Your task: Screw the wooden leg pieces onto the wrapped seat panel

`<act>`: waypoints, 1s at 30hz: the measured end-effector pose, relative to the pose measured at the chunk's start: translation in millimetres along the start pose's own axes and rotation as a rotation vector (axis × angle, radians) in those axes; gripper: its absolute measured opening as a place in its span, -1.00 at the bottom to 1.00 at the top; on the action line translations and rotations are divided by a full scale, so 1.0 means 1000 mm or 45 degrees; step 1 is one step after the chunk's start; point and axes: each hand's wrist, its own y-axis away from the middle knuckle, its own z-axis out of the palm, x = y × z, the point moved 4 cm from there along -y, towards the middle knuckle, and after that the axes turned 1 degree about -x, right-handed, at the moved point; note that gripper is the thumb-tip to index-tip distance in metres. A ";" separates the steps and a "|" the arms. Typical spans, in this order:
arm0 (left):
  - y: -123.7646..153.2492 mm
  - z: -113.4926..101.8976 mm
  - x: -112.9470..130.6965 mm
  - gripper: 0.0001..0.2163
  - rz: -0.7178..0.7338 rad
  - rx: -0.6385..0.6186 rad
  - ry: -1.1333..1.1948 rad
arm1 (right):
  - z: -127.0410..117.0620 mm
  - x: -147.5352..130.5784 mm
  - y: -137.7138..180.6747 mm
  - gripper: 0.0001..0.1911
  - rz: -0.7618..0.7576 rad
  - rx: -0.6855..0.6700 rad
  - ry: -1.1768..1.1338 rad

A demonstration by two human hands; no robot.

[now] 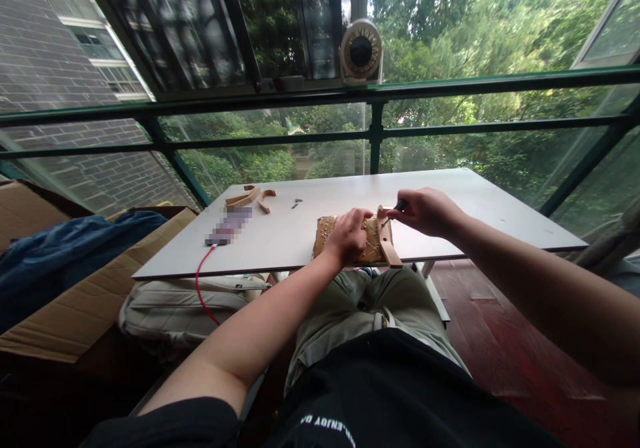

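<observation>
A brown, patterned block-like piece (327,228) lies at the front edge of the white table, its kind not clear. My left hand (350,233) rests on top of it, fingers closed over its upper side. Against its right end stands a curved light wooden piece (387,243) with dark holes along it. My right hand (420,211) is closed around the dark handle of a screwdriver (400,205), whose thin shaft points left and down at the wooden piece. Whether the tip sits in a screw is too small to tell.
On the white table (280,241), several curved wooden pieces (245,198) lie at the back left, near small screws (297,203). A blurred phone (230,225) with a red cable (199,281) lies at the left. A cardboard box (100,275) and a pale bag (170,308) stand left of the table.
</observation>
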 end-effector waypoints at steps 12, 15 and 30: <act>-0.006 0.000 -0.003 -0.70 -0.066 -0.057 -0.067 | -0.008 0.017 0.000 -0.64 0.061 0.211 -0.209; -0.010 0.001 -0.006 -0.72 -0.080 -0.086 -0.034 | -0.002 0.026 0.000 -0.70 0.059 0.193 -0.255; -0.037 0.012 -0.029 -0.80 -0.235 -0.077 0.179 | 0.110 0.079 0.022 -0.64 0.203 -0.096 -0.383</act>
